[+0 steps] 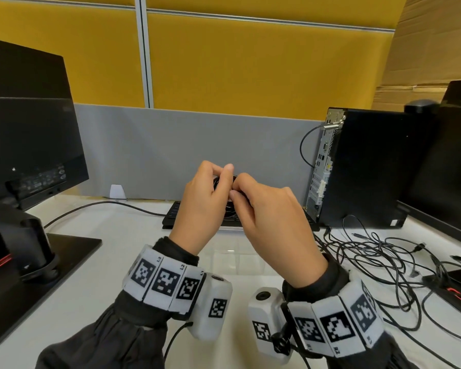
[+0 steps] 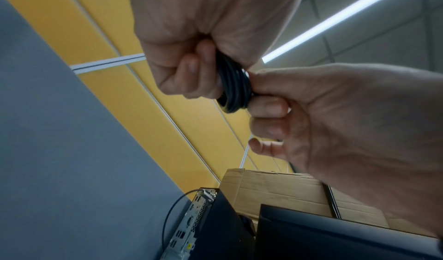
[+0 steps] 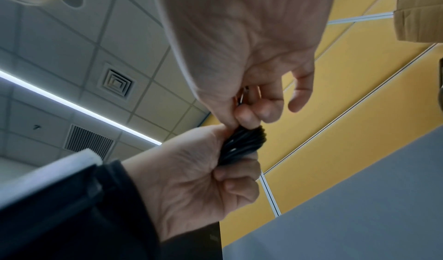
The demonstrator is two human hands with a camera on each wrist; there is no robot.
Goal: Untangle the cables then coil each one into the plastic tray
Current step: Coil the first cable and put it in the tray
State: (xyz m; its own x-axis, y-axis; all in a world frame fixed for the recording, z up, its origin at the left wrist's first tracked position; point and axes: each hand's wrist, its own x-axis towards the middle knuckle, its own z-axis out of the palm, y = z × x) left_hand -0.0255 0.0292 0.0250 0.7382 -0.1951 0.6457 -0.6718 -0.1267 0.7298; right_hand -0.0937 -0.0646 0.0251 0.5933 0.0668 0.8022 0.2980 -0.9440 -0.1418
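Observation:
Both hands are raised above the white desk and hold one small coil of black cable (image 1: 217,182) between them. My left hand (image 1: 220,173) grips the coil (image 2: 233,89) with curled fingers (image 2: 191,74). My right hand (image 1: 237,191) pinches the same coil (image 3: 242,146) from the other side with thumb and fingertips (image 3: 249,118). A loose tangle of thin black cables (image 1: 370,262) lies on the desk to the right. A clear plastic tray (image 1: 230,251) shows faintly on the desk beneath my hands, mostly hidden by them.
A black monitor (image 1: 30,145) on its stand is at the left. A black keyboard (image 1: 172,214) lies behind my hands, its cable running left. A PC tower (image 1: 370,166) and a second monitor (image 1: 447,161) stand at the right. Grey and yellow partitions close the back.

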